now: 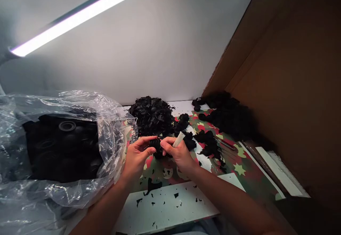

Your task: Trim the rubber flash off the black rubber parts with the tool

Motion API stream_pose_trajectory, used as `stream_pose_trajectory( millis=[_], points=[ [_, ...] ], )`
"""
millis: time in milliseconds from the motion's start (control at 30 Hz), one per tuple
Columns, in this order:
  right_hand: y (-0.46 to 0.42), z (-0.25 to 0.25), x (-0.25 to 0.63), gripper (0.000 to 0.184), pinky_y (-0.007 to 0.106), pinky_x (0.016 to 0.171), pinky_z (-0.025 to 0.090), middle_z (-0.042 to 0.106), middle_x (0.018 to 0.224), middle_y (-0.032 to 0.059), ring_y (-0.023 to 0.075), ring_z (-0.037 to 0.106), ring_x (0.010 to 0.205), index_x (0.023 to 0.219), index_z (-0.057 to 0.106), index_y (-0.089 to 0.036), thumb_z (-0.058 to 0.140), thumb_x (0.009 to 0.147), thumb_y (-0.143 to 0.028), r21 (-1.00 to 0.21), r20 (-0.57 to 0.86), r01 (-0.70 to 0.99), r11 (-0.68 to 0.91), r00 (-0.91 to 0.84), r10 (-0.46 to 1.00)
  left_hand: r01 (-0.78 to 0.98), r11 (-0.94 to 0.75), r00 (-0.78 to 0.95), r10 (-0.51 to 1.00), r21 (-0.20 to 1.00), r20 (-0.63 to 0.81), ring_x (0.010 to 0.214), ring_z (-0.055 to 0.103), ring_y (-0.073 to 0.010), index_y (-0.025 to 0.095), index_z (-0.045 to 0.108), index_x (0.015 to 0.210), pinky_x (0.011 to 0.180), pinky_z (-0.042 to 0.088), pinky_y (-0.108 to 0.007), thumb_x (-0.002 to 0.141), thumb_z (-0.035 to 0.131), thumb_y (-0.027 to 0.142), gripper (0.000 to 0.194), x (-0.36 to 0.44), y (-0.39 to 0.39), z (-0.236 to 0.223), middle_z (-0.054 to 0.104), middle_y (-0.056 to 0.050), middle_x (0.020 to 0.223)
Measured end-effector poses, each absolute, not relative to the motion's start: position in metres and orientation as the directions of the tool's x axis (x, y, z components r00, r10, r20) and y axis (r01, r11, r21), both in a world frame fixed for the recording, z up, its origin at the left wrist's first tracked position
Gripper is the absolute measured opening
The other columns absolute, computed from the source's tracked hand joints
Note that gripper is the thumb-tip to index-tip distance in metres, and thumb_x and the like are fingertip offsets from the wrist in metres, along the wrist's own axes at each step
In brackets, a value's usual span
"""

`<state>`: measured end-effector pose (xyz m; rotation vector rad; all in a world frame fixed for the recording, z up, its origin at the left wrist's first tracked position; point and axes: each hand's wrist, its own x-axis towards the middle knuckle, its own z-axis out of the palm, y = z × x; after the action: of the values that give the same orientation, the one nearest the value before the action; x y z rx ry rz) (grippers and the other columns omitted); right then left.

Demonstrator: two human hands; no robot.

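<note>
My left hand is closed around a small black ribbed part, which looks like rubber, with thumb and fingers on its sides. My right hand grips a tool with a pale, flat handle that sticks up past the knuckles. Its working tip is hidden at the black part, where the right fingertips meet it. Just behind both hands rises a heap of black scraps. To the left, an open clear plastic bag holds many black parts, some round and ringed.
A patterned sheet covers the tabletop. Black trimmings lie on a white board near me. More dark pieces pile up by the cardboard wall at right. Metal tweezers lie right of my hands. A lit tube lamp hangs above.
</note>
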<state>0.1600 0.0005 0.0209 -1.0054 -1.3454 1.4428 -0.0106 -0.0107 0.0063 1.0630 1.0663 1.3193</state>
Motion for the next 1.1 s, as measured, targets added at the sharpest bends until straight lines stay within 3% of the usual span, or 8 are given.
stream_pose_trajectory(
  millis=[300, 667, 900, 1000, 1100],
  points=[
    [0.001, 0.017, 0.161, 0.042, 0.026, 0.058, 0.031, 0.05, 0.058, -0.0018, 0.0119, 0.043, 0.06, 0.055, 0.056, -0.018, 0.067, 0.085, -0.044, -0.984, -0.023, -0.162, -0.073, -0.29, 0.957, -0.361, -0.009, -0.002, 1.0, 0.933, 0.009, 0.09, 0.071, -0.0185, 0.022, 0.08, 0.098, 0.084, 0.054, -0.025, 0.07, 0.088, 0.026, 0.029, -0.012, -0.012, -0.002, 0.079, -0.005, 0.096],
    [0.003, 0.012, 0.161, 0.042, 0.027, 0.06, 0.035, 0.05, 0.057, -0.0013, 0.0127, 0.042, 0.059, 0.058, 0.057, -0.019, 0.067, 0.085, -0.049, -0.983, -0.012, -0.168, -0.068, -0.316, 0.949, -0.233, -0.094, -0.054, 0.995, 0.968, 0.083, 0.095, 0.072, -0.0241, 0.021, 0.08, 0.1, 0.084, 0.058, -0.032, 0.07, 0.087, 0.025, 0.031, -0.013, -0.015, 0.008, 0.079, -0.007, 0.103],
    [0.002, 0.01, 0.159, 0.042, 0.026, 0.058, 0.036, 0.05, 0.057, -0.0021, 0.0118, 0.044, 0.057, 0.059, 0.057, -0.018, 0.069, 0.085, -0.049, -0.982, -0.022, -0.17, -0.081, -0.324, 0.946, -0.219, -0.084, -0.077, 0.995, 0.972, 0.068, 0.088, 0.073, -0.0214, 0.02, 0.079, 0.099, 0.079, 0.058, -0.03, 0.068, 0.088, 0.025, 0.032, -0.011, -0.015, 0.01, 0.079, -0.006, 0.098],
    [0.005, 0.013, 0.161, 0.042, 0.026, 0.06, 0.04, 0.054, 0.06, -0.0009, 0.013, 0.048, 0.06, 0.066, 0.063, -0.018, 0.063, 0.09, -0.052, -0.995, 0.022, -0.102, -0.012, -0.327, 0.945, -0.198, -0.065, -0.124, 0.991, 0.978, 0.041, 0.083, 0.073, -0.0211, 0.018, 0.077, 0.091, 0.075, 0.058, -0.03, 0.065, 0.089, 0.024, 0.029, -0.012, -0.014, 0.013, 0.08, -0.006, 0.092],
    [0.011, 0.019, 0.169, 0.05, 0.029, 0.067, 0.046, 0.063, 0.081, 0.0043, 0.0161, 0.056, 0.071, 0.077, 0.068, -0.019, 0.046, 0.099, -0.059, -0.982, 0.19, -0.031, 0.187, -0.19, 0.963, -0.147, -0.041, -0.173, 0.985, 0.988, 0.016, 0.081, 0.072, -0.0201, 0.017, 0.077, 0.082, 0.073, 0.057, -0.029, 0.063, 0.088, 0.025, 0.024, -0.015, -0.013, 0.017, 0.08, -0.006, 0.09]
  ],
)
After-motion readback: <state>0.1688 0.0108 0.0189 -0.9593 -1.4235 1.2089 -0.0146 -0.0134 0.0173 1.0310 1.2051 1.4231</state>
